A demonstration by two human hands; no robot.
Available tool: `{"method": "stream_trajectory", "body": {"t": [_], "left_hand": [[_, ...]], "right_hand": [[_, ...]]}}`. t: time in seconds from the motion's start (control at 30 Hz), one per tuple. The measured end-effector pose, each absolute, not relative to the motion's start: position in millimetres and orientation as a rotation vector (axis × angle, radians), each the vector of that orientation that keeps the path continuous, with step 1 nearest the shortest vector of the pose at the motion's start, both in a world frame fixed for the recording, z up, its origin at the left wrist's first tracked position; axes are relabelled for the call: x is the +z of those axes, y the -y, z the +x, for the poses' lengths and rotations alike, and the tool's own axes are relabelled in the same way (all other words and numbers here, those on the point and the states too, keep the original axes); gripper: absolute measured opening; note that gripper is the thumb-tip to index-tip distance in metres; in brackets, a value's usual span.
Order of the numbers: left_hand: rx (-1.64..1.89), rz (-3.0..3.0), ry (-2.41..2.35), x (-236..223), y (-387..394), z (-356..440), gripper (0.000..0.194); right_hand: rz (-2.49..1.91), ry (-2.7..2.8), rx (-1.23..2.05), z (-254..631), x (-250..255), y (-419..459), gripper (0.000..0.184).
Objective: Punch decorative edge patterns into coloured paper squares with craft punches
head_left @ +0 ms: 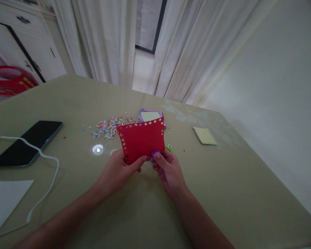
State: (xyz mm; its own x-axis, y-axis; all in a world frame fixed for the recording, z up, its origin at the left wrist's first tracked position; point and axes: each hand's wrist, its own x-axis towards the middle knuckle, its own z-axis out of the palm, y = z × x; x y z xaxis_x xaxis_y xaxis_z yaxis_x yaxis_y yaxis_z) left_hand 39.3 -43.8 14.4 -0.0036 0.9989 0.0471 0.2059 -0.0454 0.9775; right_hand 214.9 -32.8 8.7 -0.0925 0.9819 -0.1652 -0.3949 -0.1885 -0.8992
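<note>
A red paper card (pixel 142 139) with small star holes punched along its edges is held up over the table. My left hand (pixel 119 170) pinches its lower left corner. My right hand (pixel 167 169) is closed around a small purple punch (pixel 154 154) at the card's bottom edge. A green punch (pixel 169 148) lies just to the right of it. Behind the card sits a stack of coloured paper (pixel 150 115), and a scatter of coloured punched bits (pixel 109 127) spreads to its left.
A dark phone (pixel 28 141) lies at the left with a white cable (pixel 45 157) running past it. A white sheet (pixel 3 200) sits at the near left edge. A pale yellow card (pixel 204 135) lies at right. A small round white thing (pixel 97 149) rests nearby.
</note>
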Motion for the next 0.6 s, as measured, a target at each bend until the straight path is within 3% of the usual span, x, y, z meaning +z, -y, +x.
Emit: {"method": "stream_trajectory", "body": {"t": [0.6], "left_hand": [[1.137, 1.305, -1.276, 12.2, 44.3, 45.9, 0.025]], "right_hand": [[-0.974, 0.782, 1.580, 213.5, 7.9, 32.8, 0.041]]}}
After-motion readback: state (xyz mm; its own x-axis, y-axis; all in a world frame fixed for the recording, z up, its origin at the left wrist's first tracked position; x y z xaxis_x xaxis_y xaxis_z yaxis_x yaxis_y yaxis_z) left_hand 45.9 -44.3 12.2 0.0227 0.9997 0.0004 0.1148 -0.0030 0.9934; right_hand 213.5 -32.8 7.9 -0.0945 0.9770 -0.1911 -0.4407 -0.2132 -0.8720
